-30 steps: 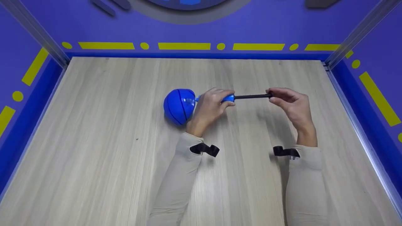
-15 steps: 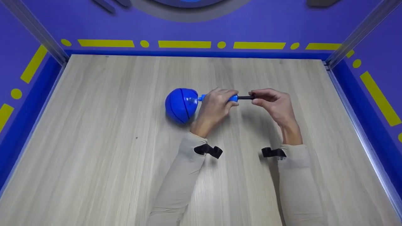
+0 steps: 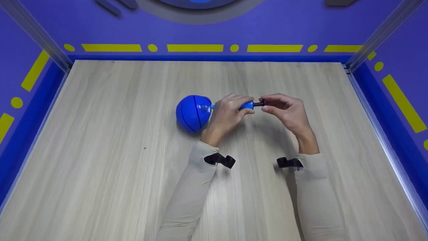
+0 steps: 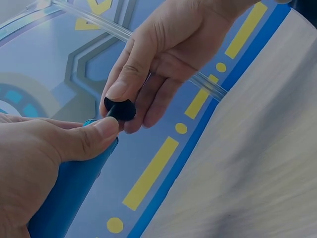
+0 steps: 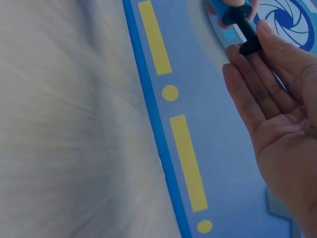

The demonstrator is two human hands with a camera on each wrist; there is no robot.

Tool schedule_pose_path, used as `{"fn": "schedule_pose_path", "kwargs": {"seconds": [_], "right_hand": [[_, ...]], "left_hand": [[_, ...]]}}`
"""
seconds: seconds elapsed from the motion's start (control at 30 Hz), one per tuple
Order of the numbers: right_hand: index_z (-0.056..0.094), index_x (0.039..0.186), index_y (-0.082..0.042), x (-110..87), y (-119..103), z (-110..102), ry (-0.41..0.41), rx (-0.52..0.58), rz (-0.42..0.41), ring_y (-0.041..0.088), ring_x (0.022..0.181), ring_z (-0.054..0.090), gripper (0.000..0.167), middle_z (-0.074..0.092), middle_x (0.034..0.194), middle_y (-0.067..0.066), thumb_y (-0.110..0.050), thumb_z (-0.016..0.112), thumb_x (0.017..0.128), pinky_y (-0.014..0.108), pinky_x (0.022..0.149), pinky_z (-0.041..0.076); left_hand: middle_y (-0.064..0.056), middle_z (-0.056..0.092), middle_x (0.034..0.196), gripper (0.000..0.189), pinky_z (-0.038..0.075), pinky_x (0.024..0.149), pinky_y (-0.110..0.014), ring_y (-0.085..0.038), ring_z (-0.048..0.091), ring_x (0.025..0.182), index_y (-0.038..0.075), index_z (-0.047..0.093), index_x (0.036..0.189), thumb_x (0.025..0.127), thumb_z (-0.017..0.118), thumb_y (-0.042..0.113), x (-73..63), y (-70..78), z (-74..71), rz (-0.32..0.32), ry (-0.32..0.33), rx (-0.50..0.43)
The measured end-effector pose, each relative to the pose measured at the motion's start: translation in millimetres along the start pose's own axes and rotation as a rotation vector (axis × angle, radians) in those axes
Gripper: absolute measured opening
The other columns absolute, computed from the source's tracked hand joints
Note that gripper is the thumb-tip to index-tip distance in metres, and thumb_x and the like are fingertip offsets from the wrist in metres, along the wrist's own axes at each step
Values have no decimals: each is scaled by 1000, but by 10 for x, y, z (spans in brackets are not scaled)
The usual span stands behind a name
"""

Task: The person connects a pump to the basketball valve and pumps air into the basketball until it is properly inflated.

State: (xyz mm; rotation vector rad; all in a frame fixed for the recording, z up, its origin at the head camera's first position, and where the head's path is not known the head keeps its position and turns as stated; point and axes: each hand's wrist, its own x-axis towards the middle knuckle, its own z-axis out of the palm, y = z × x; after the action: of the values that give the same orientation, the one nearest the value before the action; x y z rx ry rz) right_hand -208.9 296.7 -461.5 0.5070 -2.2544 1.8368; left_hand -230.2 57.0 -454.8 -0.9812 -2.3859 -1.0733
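A blue ball (image 3: pixel 191 114) with black seam lines and a dented, uneven shape rests on the table, left of my left hand (image 3: pixel 226 113). That hand grips the blue barrel (image 4: pixel 74 191) of a hand pump, whose light-blue tip reaches the ball's right side. From the barrel's other end a short stretch of black plunger rod (image 3: pixel 258 104) sticks out. Its black end knob (image 5: pixel 250 47) sits between the thumb and fingers of my right hand (image 3: pixel 290 112), which pinches it. Most of the barrel is hidden by my left hand in the head view.
Pale wood-grain tabletop (image 3: pixel 110 150) spreads around both arms. Purple-blue panels with yellow dashes (image 3: pixel 195 48) close off the back and both sides, joined by metal corner posts (image 3: pixel 379 33). Black mounts (image 3: pixel 289 163) are strapped at both wrists.
My right hand has moved left toward the left hand, pushing the plunger rod into the barrel, so much less rod shows. My left hand and the ball have shifted only slightly.
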Motion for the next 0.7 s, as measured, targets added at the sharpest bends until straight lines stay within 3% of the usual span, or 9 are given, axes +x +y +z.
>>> {"fn": "schedule_pose_path", "kwargs": {"seconds": [0.13, 0.4, 0.53, 0.7], "right_hand": [[75, 121, 8, -33, 4, -185, 21, 6, -7, 23, 106, 73, 30, 75, 119, 22, 8, 79, 91, 27, 89, 59], [73, 123, 10, -110, 23, -527, 141, 82, 24, 21, 109, 73, 31, 76, 120, 17, 8, 78, 93, 25, 92, 57], [74, 123, 10, -91, 13, -484, 161, 117, 35, 21, 108, 74, 31, 77, 118, 16, 7, 79, 92, 25, 92, 58], [74, 120, 11, -40, 19, -248, 140, 125, 27, 23, 105, 74, 29, 76, 116, 20, 8, 79, 92, 27, 90, 59]], "left_hand": [[-9, 78, 116, 39, 57, 94, -30, -24, 73, 107, 3, 79, 123, 94, 82, 28, -6, -14, -6, 5, 11, 3], [-11, 78, 118, 38, 56, 97, -30, -26, 73, 109, 1, 78, 123, 95, 82, 26, 16, -72, -50, -8, 28, -33], [-11, 78, 119, 39, 55, 98, -30, -26, 72, 110, 1, 77, 124, 96, 81, 27, 33, -94, -78, -27, 21, -34], [-10, 78, 117, 37, 56, 96, -33, -26, 72, 109, 2, 78, 122, 96, 81, 27, 27, -116, -111, -46, 11, -23]]}}
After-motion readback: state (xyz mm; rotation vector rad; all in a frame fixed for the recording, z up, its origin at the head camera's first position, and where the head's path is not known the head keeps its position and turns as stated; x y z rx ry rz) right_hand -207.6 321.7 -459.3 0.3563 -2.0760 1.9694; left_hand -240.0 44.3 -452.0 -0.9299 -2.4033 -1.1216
